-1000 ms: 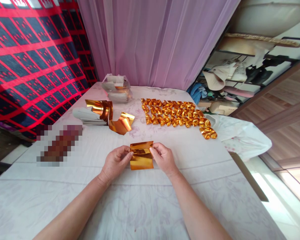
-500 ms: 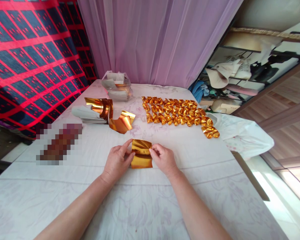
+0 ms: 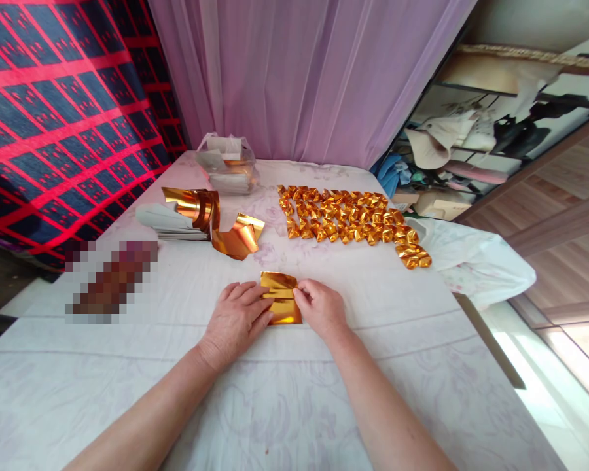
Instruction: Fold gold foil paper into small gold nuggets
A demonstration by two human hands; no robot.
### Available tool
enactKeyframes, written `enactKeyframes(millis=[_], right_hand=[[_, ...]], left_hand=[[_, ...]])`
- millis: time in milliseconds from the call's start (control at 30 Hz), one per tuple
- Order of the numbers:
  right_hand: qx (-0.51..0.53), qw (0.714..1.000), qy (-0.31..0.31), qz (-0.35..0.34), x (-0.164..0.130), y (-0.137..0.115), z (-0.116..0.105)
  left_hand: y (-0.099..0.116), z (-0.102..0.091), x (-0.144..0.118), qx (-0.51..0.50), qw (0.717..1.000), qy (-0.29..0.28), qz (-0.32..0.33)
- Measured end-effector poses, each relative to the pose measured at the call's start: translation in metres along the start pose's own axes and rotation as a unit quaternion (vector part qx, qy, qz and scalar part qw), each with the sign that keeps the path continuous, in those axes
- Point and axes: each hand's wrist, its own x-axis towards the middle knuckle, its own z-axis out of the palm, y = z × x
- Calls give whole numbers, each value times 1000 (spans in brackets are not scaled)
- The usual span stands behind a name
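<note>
A sheet of gold foil paper (image 3: 283, 313) lies on the cloth in front of me, with a narrow raised fold running across its middle. My left hand (image 3: 238, 318) rests flat on its left side, fingers stretched out and fingertips touching the fold. At the right end of that fold, my right hand (image 3: 322, 309) has thumb and forefinger pinched together on the paper; its other fingers are curled. Beyond the hands, folded gold foil pieces (image 3: 343, 214) are laid in several rows. To the left sits a stack of paper sheets (image 3: 177, 226) with loose gold foil (image 3: 238, 241) curling off it.
A clear plastic bag (image 3: 228, 167) of paper stands at the back, before a purple curtain (image 3: 294, 78). A white plastic bag (image 3: 491, 258) hangs beside the table's right edge. Shelves with shoes and a cap (image 3: 429, 147) rise at the right. A blurred patch (image 3: 115, 278) hides something at left.
My left hand has gone from pinching the sheet's left edge to lying flat on it. The crease in the middle is now a neat narrow fold. My right hand still pinches the right side.
</note>
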Motion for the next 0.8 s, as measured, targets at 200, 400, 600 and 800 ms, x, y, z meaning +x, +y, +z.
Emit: enactKeyframes(millis=[200, 400, 600, 800], right_hand=[[21, 999, 5, 35, 2, -1, 1], [51, 998, 14, 35, 0, 3, 3], [118, 986, 24, -113, -3, 4, -11], [125, 972, -35, -196, -15, 1, -28]], left_hand=[[-3, 2, -1, -24, 999, -21, -27], [-4, 1, -2, -38, 998, -29, -31], [-3, 0, -2, -35, 998, -38, -28], [-3, -1, -2, -43, 998, -36, -33]])
